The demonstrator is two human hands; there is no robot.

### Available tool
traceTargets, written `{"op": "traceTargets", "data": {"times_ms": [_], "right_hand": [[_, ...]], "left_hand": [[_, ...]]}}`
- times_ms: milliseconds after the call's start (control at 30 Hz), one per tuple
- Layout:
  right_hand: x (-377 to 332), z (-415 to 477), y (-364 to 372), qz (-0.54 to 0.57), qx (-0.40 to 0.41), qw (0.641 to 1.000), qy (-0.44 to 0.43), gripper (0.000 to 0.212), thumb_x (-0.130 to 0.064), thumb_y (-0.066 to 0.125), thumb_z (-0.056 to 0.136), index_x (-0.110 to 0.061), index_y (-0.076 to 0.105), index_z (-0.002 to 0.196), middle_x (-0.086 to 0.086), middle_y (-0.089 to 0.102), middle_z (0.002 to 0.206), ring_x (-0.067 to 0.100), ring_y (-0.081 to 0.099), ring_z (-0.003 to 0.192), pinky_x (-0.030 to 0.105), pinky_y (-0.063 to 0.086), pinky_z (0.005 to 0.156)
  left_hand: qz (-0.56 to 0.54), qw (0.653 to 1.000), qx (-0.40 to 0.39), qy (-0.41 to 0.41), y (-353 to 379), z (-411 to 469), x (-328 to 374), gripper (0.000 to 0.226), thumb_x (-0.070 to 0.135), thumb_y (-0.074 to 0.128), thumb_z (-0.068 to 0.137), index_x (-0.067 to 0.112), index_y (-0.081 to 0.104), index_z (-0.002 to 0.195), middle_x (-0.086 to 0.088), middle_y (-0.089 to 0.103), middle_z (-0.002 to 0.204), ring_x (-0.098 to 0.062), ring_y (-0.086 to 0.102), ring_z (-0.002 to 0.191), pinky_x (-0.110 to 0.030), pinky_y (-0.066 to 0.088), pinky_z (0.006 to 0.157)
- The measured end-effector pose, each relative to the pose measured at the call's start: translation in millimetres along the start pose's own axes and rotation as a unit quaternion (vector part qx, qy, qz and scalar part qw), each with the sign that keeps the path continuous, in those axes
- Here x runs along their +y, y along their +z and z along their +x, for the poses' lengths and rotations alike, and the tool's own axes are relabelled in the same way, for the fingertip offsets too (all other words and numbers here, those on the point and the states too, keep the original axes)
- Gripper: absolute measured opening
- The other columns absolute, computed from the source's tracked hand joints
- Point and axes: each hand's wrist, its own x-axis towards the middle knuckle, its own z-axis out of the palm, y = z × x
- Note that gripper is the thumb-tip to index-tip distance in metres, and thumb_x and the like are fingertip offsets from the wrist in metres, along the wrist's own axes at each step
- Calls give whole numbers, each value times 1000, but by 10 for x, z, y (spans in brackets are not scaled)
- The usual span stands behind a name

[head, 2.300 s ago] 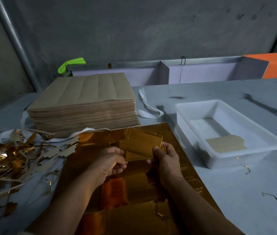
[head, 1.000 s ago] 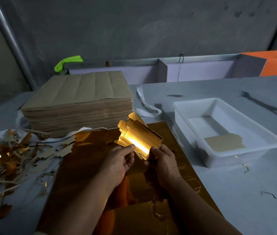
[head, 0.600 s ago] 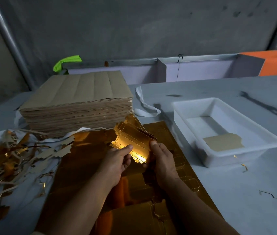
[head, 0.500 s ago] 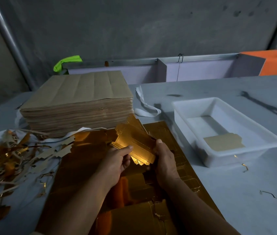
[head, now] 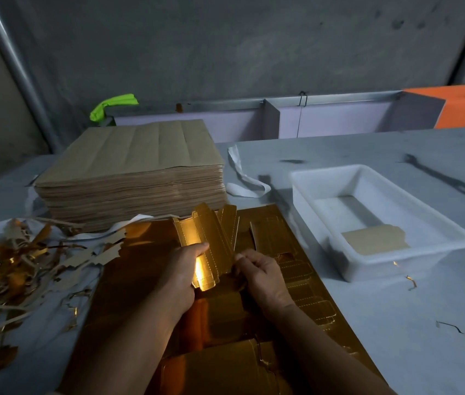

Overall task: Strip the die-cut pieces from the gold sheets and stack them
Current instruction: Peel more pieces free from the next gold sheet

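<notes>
The left hand [head: 180, 269] pinches the fanned gold pieces [head: 211, 238], long axis near-to-far, over the gold sheet [head: 145, 280]; the right hand [head: 262, 272] curls at their right edge, grip unclear, nearer the white tray [head: 368, 267] on the right.

No legible text, labels, brands or numbers seen; dim light possibly hides fine print on gold sheets [head: 265, 220].

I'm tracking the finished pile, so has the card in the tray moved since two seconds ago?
No. The card lies at the same near end of the tray, against its near wall.
</notes>
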Motion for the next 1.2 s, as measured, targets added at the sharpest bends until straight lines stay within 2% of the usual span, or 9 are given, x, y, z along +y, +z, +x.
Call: {"op": "traceTargets", "data": {"times_ms": [167,233,367,467,567,700,933,1100,1200], "right_hand": [[17,-9,25,-84,-39,995,-34,31,-35,48,102,-14,64,84,13,66,83,15,59,68,23,48,59],[31,-1,31,-114,-49,991,-48,32,-38,46,103,-17,63,87,13,67,88,22,61,74,24,48,65],[44,-12,61,-147,-60,984,-76,32,-42,44,103,-32,55,74,-1,57,71,9,53,65,26,44,63],[60,-1,63,-170,-47,980,-95,25,-41,41,104,-34,53,83,12,64,79,16,57,65,28,47,63],[65,19,47,-171,-21,980,-95,15,-42,38,104,-38,51,99,5,67,81,13,64,73,19,49,63],[84,46,42,-165,-14,981,-96,24,-41,34,106,-30,50,90,-1,54,71,8,51,62,28,45,61],[80,37,33,-126,-4,989,-73,31,-42,36,105,-29,52,83,-8,52,68,-1,49,58,17,42,55],[32,19,40,-100,2,994,-54,36,-44,36,104,-19,54,85,1,54,75,16,54,70,36,48,65],[3,8,49,-105,-12,993,-53,39,-41,35,105,-12,53,88,6,52,77,19,51,71,35,44,67]], "left_hand": [[-2,1000,20,2,-20,-13,-27,56,32,67,89,17,48,140,-13,39,150,-35,33,139,-51,30,110],[9,999,34,-5,-24,-4,-47,52,32,66,89,17,51,136,-12,46,142,-34,41,132,-51,35,107],[4,999,42,-8,-54,-2,-69,25,33,64,91,20,58,111,-12,62,105,-31,62,94,-43,50,74],[16,998,66,-18,-68,-6,-59,16,34,67,89,26,56,96,-14,58,114,-34,57,107,-51,50,94],[35,997,64,-18,-49,-22,-55,35,33,69,87,18,57,117,-16,57,117,-36,55,110,-54,46,100],[95,995,37,-12,-34,-53,-69,46,34,70,86,15,52,124,-15,56,117,-36,55,110,-55,45,102],[141,989,34,6,-13,-42,-96,41,32,63,93,18,50,129,-12,51,125,-32,50,116,-52,40,104],[150,988,28,15,-65,-16,-28,38,29,65,91,17,51,125,-8,49,113,-27,47,106,-42,36,90],[178,984,0,15,-95,-27,1,38,31,67,89,17,52,121,-6,50,110,-21,48,95,-41,34,86]]}}
